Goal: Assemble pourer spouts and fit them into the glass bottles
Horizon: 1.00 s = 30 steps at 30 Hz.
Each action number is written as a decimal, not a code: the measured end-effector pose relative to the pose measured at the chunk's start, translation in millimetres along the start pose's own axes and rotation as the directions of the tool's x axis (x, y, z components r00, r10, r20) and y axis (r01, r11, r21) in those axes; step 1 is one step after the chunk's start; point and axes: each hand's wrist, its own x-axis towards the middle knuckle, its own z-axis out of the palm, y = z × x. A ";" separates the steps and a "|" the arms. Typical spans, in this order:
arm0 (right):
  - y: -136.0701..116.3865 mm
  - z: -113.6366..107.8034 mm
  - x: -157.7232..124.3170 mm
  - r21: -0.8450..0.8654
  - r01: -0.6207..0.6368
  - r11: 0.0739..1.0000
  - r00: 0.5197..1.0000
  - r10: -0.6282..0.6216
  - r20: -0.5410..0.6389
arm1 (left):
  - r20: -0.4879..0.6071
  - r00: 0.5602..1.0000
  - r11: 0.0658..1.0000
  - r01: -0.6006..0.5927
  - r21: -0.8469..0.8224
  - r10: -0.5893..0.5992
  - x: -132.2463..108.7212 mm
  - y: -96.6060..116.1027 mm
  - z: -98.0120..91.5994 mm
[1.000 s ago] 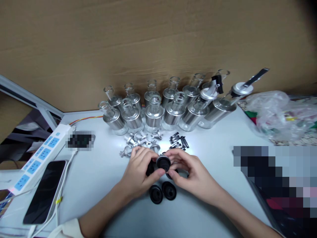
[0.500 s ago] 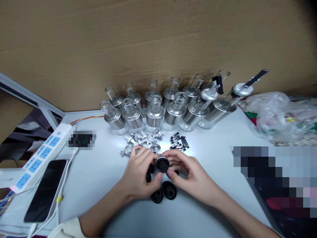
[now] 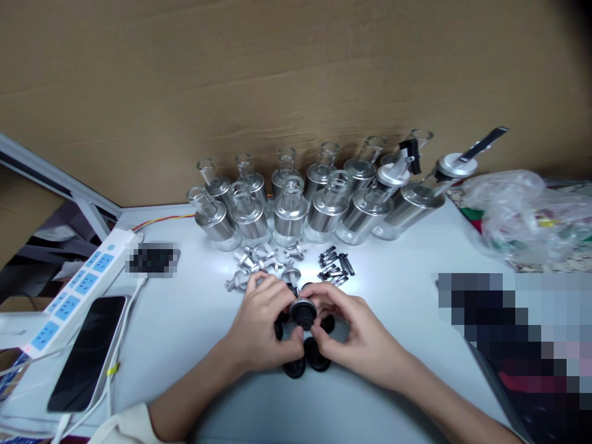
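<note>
Between the fingers of my left hand (image 3: 266, 327) and my right hand (image 3: 354, 324) is a bottle pourer stopper (image 3: 304, 313), a silver cap with a ribbed black rubber plug facing me. Both hands are closed on it, thumbs at the plug's lower edge and fingers around the metal rim. Black rubber plugs (image 3: 317, 356) lie on the table under and around my hands, partly covered by them. Just beyond are several silver pourer tops (image 3: 263, 254). To their right sits a small pile of black levers (image 3: 329, 271).
Two rows of glass bottles with metal sleeves (image 3: 290, 219) stand along the cardboard wall (image 3: 277, 74); two at the right bear pourers. A power strip (image 3: 76, 296), phone (image 3: 87, 351) and cables are at left. Plastic bags (image 3: 522, 216) lie at right.
The stopper has tipped so its black plug points further down toward me. My thumbs have come in closer to the plug. The camera view has shifted slightly.
</note>
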 end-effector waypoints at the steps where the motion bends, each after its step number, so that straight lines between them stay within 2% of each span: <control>1: -0.7 -0.1 -0.3 -0.033 0.011 0.999 1.000 -0.011 0.006 | -0.006 1.000 1.000 -0.001 -0.010 0.001 0.1 -0.2 0.2; 4: -1.9 0.0 -1.5 -0.107 0.046 0.993 0.999 -0.045 0.012 | -0.023 1.000 0.999 -0.007 -0.032 0.006 0.2 0.0 0.1; 9: 4.3 2.9 -4.3 -0.087 0.129 0.988 0.992 -0.129 0.007 | -0.011 1.000 0.998 -0.016 -0.053 0.015 -0.2 2.9 -3.5; 15: 10.9 4.9 -6.7 -0.127 0.218 0.968 0.975 -0.221 -0.011 | -0.053 0.997 0.997 -0.064 -0.052 0.062 0.0 4.1 -4.3; 19: 9.5 5.1 -8.2 -0.127 0.170 0.977 0.985 -0.169 0.016 | -0.055 0.994 0.995 -0.093 -0.029 0.092 0.0 5.0 -2.7; 22: 7.1 4.2 -7.9 -0.119 0.104 0.987 0.995 -0.104 0.010 | -0.088 0.989 0.991 -0.114 0.062 0.120 -0.6 4.7 -1.8; 26: 4.0 -0.1 -5.0 -0.139 0.105 0.985 0.989 -0.118 -0.086 | -0.166 0.971 0.972 -0.140 0.189 0.172 -1.7 1.5 -1.3; 30: 4.5 -5.1 -1.7 -0.212 0.166 0.963 0.959 -0.207 -0.192 | -0.163 0.974 0.983 -0.141 0.120 0.160 -3.0 -2.6 0.3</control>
